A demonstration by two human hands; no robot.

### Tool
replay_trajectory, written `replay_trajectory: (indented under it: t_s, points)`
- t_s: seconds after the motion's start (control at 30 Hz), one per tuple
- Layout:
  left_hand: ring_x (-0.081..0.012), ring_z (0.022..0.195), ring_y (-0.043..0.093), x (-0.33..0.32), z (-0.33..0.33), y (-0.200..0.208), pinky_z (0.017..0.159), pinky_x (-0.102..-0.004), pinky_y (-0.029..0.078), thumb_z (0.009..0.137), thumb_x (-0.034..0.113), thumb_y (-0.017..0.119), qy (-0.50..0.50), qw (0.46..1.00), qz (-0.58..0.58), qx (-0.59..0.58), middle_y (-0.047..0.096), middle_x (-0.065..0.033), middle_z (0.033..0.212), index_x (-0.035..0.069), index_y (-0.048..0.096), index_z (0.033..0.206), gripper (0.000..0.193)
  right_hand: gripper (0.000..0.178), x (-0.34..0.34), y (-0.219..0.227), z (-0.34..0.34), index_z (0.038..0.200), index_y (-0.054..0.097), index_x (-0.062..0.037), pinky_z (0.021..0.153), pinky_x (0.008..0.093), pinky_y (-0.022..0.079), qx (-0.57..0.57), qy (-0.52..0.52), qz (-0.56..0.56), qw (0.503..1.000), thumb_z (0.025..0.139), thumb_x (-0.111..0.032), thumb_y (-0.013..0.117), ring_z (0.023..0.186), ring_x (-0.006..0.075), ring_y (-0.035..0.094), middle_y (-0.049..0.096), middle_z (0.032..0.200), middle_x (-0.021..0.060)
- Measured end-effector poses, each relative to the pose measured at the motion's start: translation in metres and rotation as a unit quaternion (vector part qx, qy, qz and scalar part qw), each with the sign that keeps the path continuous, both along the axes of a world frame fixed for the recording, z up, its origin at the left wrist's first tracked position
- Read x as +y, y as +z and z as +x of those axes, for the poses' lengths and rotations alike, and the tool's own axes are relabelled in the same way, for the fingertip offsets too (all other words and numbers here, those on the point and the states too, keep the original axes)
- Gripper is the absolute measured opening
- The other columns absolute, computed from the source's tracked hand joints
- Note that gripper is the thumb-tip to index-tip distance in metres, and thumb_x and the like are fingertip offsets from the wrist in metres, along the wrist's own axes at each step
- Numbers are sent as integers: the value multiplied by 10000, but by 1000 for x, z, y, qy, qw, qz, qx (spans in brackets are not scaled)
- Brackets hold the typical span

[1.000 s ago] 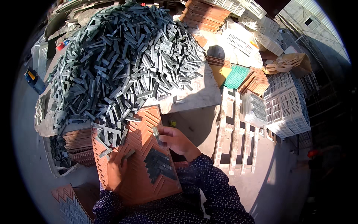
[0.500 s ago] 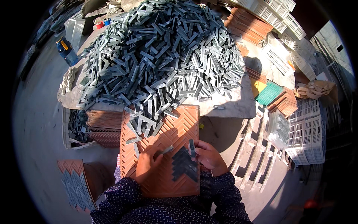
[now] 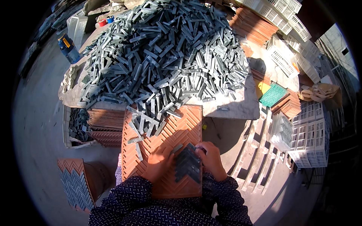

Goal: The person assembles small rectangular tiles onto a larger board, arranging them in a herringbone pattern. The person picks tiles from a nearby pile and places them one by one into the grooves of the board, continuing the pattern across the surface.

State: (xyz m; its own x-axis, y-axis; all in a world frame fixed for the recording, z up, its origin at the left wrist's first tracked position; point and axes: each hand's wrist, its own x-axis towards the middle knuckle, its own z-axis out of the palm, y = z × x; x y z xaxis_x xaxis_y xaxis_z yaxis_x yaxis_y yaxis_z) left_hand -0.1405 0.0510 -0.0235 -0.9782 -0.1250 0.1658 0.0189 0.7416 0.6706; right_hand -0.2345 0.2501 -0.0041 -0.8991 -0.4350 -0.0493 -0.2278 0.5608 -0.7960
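A terracotta-coloured mould tray (image 3: 154, 188) with herringbone slots lies in front of me, its near edge close to my body. On its right half, dark grey stone strips (image 3: 187, 167) fill a patch of slots. My left hand (image 3: 156, 164) rests over the tray, left of that patch, closed on a small grey strip (image 3: 177, 148) that pokes out by its fingertips. At the patch's upper right corner my right hand (image 3: 212, 160) has its fingers bent against another strip (image 3: 191, 147), partly hidden by them. Loose strips (image 3: 138, 151) lie on the tray's upper left.
A large heap of grey strips (image 3: 162, 49) covers the table (image 3: 245, 101) beyond the tray. White crates (image 3: 309, 141) and a slatted pallet (image 3: 250, 154) stand to the right. At the left are a filled herringbone tray (image 3: 75, 184), a crate of stacked trays (image 3: 105, 122) and a blue bottle (image 3: 69, 49).
My right hand has lowered its strip from above the tray to the top of the dark patch. My left hand has shifted right, toward the patch, with its strip.
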Motion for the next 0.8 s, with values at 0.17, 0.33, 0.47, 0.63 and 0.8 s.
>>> replay_trajectory:
  t_s: [0.17,0.33,0.47,0.63,0.8]
  points:
    - [-335,834,594,0,0,2,692,-423,515,794,104,648,-12,1000,-21,8,579,-128,905,58,575,956,184,131,-5,5,8,897,666,-26,715,365,497,94,19,71,993,767,-33,670,791,323,625,636,833,144]
    - [-332,829,596,2,1,5,686,-422,515,795,97,643,-13,1000,-9,1,576,-133,894,49,574,954,179,122,-5,2,13,883,660,-26,694,372,497,74,-13,62,995,762,-33,673,773,325,630,634,827,144]
    - [-339,810,596,8,-2,5,683,-438,509,813,94,626,-24,999,-11,17,580,-133,903,50,571,951,155,119,-7,-1,9,884,656,-25,678,370,500,76,-10,59,995,767,-34,672,753,322,633,634,822,144]
    - [-247,776,604,1,-2,8,669,-357,497,840,147,647,23,970,206,-128,620,-115,899,33,616,1043,235,135,-13,6,7,921,655,-20,676,342,504,106,0,63,992,786,-24,667,741,286,641,637,827,132]
    - [-105,724,555,-27,-12,14,650,-238,455,921,212,602,9,806,511,-298,626,-35,846,-15,642,1077,278,212,-27,21,6,1021,659,-16,672,273,501,11,38,-111,993,811,3,644,733,186,637,653,895,107]
